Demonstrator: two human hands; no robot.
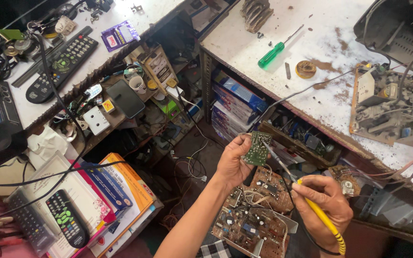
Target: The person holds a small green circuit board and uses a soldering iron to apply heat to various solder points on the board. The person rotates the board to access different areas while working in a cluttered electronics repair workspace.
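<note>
Green board [257, 148] in left grip [234, 165] (fingertips)

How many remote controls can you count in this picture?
3: one black remote on the upper-left bench, two remotes lower left on the books. More may be hidden by clutter.

white stained workbench [321, 43] | cluttered side shelf [120, 112] | daylight
</note>
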